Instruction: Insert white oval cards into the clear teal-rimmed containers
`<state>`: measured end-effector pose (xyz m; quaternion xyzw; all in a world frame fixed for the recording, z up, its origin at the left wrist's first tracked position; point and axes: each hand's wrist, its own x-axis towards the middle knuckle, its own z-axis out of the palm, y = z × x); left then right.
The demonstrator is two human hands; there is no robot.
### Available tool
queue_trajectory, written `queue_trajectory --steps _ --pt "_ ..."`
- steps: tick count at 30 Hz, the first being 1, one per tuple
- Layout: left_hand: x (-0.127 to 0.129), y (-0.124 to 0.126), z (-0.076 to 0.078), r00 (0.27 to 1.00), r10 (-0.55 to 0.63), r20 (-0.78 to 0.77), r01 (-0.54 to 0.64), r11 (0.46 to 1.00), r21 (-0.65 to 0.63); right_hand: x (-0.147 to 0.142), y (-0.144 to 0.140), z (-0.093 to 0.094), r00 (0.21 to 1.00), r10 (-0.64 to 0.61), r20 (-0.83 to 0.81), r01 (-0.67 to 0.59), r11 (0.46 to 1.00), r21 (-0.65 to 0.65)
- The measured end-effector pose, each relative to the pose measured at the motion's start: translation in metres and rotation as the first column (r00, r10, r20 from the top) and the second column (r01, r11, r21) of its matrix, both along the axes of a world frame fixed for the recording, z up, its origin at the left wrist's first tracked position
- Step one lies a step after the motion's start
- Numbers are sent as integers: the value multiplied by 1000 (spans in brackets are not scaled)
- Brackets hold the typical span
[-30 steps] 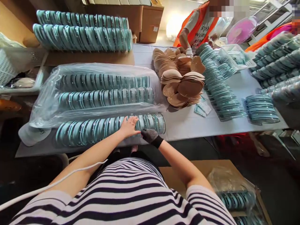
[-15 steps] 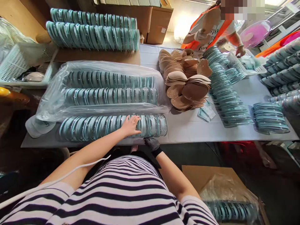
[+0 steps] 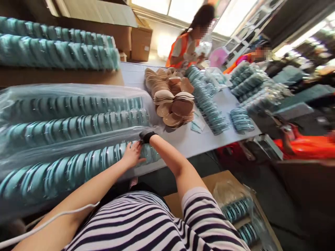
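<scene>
1. While the left hand (image 3: 132, 155) lies flat and spread on top of the front row of teal discs (image 3: 78, 169), along the near edge of the bench (image 3: 188, 139), it makes sense to keep that palm pressing down so the row does not fan out.
2. With the gloved right hand (image 3: 145, 136) at the row's right end, tucked against the last discs, the grip is hidden; I cannot tell how wide its fingers are. Pushing squarely toward the left hand looks the safest way to hold the discs packed.
3. Since the discs stand on edge and lean, any lift is best taken as a tight block between both hands, not by a few loose pieces.
4. Because the plastic bag (image 3: 65, 94) over the two rows behind touches this row, it is wise to keep its flap clear of the fingers.
5. Mind the tan cups (image 3: 172, 101) stacked just right of the bag.
</scene>
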<state>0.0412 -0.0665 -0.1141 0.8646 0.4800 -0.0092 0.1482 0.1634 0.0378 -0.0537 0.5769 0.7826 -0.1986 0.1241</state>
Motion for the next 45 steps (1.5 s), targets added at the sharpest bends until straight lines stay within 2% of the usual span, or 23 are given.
queue_trajectory --steps 4,8,12,16,19,21,24,26,28,29,31,33,36,40,42,45 --pt "-1 3 -5 1000 1 4 -1 999 35 21 -17 4 992 120 -29 -122 990 -68" --pt "3 2 3 1000 9 -9 -9 1000 -17 53 -77 -11 976 185 -113 -192 980 -55" --pt "4 5 6 1000 2 -26 -4 997 -71 72 -140 -52 988 96 -117 -108 989 -102" --pt "3 7 4 1000 6 -17 -8 995 -100 66 -174 -93 997 10 -72 -22 987 -161" --pt "-1 6 7 1000 9 -17 -11 994 -109 57 -187 -110 997 -52 -52 43 987 -153" --pt "-3 6 11 1000 8 -27 -11 992 -123 58 -193 -109 995 -77 -60 68 988 -138" --pt "1 6 16 999 -3 -47 -2 992 -127 73 -183 -86 989 -122 -80 117 991 -64" --pt "10 8 18 999 -36 -28 33 994 -104 86 -157 -60 977 -195 -81 201 976 83" --pt "23 11 16 997 -79 9 79 993 -83 94 -117 -34 971 -237 -37 239 950 202" --pt "30 12 14 995 -95 21 97 992 -77 94 -94 -23 974 -225 29 216 959 185" --pt "41 15 9 992 -126 21 127 990 -62 87 -50 -9 983 -138 120 132 989 62" --pt "46 16 4 988 -158 2 158 987 -36 75 -16 -5 989 -45 138 53 997 -54" --pt "46 17 -2 983 -183 -24 183 983 -7 61 10 -7 991 61 117 -43 987 -152" --pt "43 17 -2 982 -186 -26 186 982 -18 71 5 -6 989 135 62 -122 976 -181" --pt "44 17 0 984 -176 -6 176 984 -19 86 -15 -4 991 132 18 -128 979 -157" --pt "45 17 2 989 -149 17 150 988 -38 108 -66 -10 996 75 -40 -79 990 -117"
